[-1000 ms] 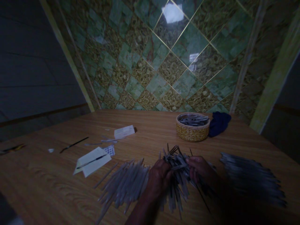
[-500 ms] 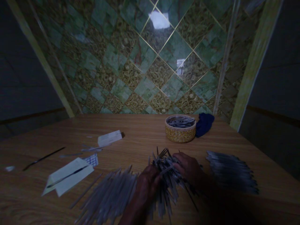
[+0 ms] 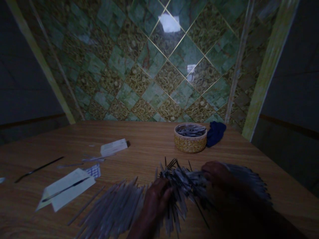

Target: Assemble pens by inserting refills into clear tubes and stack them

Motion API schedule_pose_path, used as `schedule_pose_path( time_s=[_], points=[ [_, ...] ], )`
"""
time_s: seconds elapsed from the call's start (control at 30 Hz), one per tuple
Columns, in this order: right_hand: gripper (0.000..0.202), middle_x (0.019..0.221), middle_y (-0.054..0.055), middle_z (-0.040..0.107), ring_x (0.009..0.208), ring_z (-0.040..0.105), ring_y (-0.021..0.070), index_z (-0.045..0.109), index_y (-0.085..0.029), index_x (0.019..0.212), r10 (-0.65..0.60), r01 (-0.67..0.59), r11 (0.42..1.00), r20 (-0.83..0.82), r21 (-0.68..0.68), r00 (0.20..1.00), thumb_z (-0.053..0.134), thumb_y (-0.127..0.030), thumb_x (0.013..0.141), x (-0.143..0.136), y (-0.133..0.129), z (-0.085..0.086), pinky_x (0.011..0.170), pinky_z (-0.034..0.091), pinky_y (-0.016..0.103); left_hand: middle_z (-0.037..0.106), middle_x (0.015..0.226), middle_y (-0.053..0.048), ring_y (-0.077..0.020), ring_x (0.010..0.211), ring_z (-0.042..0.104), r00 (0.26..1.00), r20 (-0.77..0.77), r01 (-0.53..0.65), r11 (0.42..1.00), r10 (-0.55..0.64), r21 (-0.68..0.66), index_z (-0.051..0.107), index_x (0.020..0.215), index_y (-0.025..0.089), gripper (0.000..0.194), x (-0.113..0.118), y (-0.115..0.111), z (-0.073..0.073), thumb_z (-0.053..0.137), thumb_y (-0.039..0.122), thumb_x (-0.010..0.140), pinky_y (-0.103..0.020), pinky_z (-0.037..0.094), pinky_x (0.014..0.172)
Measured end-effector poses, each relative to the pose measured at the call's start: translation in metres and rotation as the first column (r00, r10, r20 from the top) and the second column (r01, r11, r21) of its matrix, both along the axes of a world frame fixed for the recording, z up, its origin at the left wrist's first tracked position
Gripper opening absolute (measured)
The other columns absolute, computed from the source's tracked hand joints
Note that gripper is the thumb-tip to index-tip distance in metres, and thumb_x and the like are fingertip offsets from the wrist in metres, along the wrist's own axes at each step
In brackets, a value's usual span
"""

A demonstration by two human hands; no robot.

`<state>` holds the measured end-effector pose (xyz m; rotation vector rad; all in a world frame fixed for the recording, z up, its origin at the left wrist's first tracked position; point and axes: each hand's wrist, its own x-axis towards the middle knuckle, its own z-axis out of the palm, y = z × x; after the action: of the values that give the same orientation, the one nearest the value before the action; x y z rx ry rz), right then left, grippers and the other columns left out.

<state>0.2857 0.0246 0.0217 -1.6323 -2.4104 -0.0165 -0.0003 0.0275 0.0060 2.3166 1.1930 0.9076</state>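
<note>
A tangled heap of thin dark and grey sticks (image 3: 183,181) lies at the front middle of the table. On its left edge rests my left hand (image 3: 158,196), fingers curled; what they hold, if anything, is hidden. My right hand (image 3: 216,172) is at the heap's right side, its fingers closed on something too dark to make out. Left of my left hand, a flat row of grey sticks (image 3: 117,207) is spread out. Another row of dark sticks (image 3: 249,177) lies at the right, partly behind my right arm.
A woven basket (image 3: 190,141) full of sticks stands at the back, beside a dark blue cloth (image 3: 216,132). At left are a white box (image 3: 114,147), a folded paper (image 3: 68,187) with a dark strip on it, and a dark stick (image 3: 40,169).
My right hand has moved right, from the heap's middle toward the right-hand row. My left hand has hardly moved. The view has shifted slightly.
</note>
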Motion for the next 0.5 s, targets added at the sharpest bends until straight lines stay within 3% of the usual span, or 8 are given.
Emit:
schedule_pose_path(
  time_s=[0.13, 0.23, 0.43, 0.5],
  points=[
    [0.026, 0.090, 0.009, 0.068, 0.085, 0.061, 0.0197, 0.064, -0.018, 0.082, -0.257, 0.257, 0.964, 0.007, -0.061, 0.966, 0.038, -0.021, 0.085, 0.083, -0.001, 0.005, 0.071, 0.040, 0.026, 0.063, 0.086, -0.007, -0.0207, 0.085, 0.058, 0.987, -0.146, -0.063, 0.997, 0.069, 0.044, 0.063, 0.087, 0.019, 0.023, -0.002, 0.003, -0.004, 0.042, 0.025, 0.085, -0.030, 0.044, 0.076],
    [0.026, 0.090, 0.009, 0.068, 0.084, 0.061, 0.0207, 0.064, -0.019, 0.080, -0.356, 0.357, 0.929, 0.030, -0.094, 0.934, 0.039, -0.020, 0.083, 0.127, -0.003, -0.002, 0.070, 0.039, 0.027, 0.063, 0.086, -0.007, -0.0209, 0.085, 0.059, 0.969, -0.222, -0.097, 0.994, 0.108, 0.057, 0.063, 0.084, 0.019, 0.021, -0.002, 0.005, -0.008, 0.042, 0.023, 0.084, -0.030, 0.045, 0.075],
    [0.026, 0.091, 0.009, 0.070, 0.084, 0.063, 0.0214, 0.069, -0.020, 0.078, -0.390, 0.391, 0.906, 0.036, -0.163, 0.920, 0.043, -0.020, 0.080, 0.160, -0.002, -0.023, 0.066, 0.040, 0.027, 0.064, 0.098, -0.011, -0.0235, 0.094, 0.057, 0.926, -0.351, -0.117, 0.990, 0.137, 0.078, 0.064, 0.090, 0.017, 0.022, 0.000, 0.007, -0.009, 0.044, 0.019, 0.082, -0.034, 0.045, 0.081],
    [0.025, 0.088, 0.007, 0.071, 0.081, 0.064, 0.0195, 0.071, -0.021, 0.075, -0.419, 0.417, 0.903, 0.003, -0.105, 0.908, 0.046, -0.018, 0.077, 0.161, 0.000, -0.029, 0.066, 0.041, 0.025, 0.064, 0.105, -0.010, -0.0244, 0.100, 0.054, 0.916, -0.386, -0.094, 0.993, 0.114, 0.070, 0.064, 0.095, 0.019, 0.023, 0.001, 0.008, -0.008, 0.047, 0.017, 0.080, -0.036, 0.043, 0.087]
  ],
)
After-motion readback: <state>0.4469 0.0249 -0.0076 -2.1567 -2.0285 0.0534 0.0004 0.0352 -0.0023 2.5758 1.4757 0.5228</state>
